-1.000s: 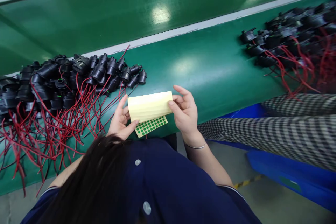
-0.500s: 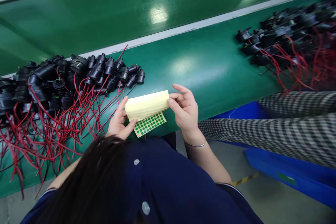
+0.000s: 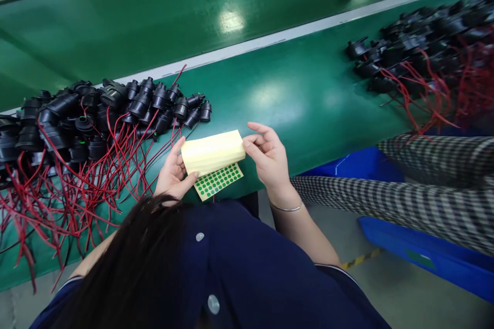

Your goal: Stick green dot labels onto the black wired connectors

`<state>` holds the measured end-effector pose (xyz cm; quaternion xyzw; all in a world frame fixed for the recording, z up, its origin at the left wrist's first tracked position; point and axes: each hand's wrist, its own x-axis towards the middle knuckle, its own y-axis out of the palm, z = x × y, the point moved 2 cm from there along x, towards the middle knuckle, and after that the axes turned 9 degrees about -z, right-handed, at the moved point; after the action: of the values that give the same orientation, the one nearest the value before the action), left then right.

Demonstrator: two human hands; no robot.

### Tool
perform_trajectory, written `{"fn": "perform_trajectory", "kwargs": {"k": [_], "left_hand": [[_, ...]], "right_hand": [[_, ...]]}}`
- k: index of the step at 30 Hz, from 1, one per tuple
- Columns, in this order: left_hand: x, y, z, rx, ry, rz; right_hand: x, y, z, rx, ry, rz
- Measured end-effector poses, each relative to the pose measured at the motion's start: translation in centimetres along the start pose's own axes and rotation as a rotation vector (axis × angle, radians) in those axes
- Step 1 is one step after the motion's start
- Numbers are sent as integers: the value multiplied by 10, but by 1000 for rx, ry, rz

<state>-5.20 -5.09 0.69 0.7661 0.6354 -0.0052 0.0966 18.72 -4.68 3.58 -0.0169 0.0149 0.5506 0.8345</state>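
A folded pale yellow sticker sheet [image 3: 212, 151] is held by my left hand [image 3: 173, 175], thumb in front and fingers behind its left end. Below the fold hangs a flap with rows of round green stickers [image 3: 218, 181]. My right hand [image 3: 268, 157] is at the sheet's right edge, thumb and index finger pressed together and the other fingers loosely curled. Whether these fingertips touch the edge or pinch something small cannot be made out. Left of my left hand lies a pile of black cylindrical plastic parts [image 3: 141, 103] with red wires [image 3: 116, 164].
The green bench [image 3: 309, 92] runs across, with a pale strip [image 3: 247, 51] along its back. More black parts [image 3: 409, 51] with red wires lie at the far right. Another person's checked sleeves [image 3: 386, 200] reach in from the right, above blue bins [image 3: 424, 257].
The sheet's upper right corner has shifted left and slightly away from my right fingertips. My right hand has moved slightly left. My left hand keeps its grip.
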Motion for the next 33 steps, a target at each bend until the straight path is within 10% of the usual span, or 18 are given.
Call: {"fn": "perform_trajectory", "kwargs": {"k": [17,25,33], "left_hand": [[4,-2,3,-87,-17,-54],[2,6,5,-29,-73,44],[3,8,8,-12,-181,-20]], "right_hand": [[-3,1,-2,31,65,117],[6,-6,-21,-93,-18,-74],[-12,7,-2,-543,-653,-44]]}}
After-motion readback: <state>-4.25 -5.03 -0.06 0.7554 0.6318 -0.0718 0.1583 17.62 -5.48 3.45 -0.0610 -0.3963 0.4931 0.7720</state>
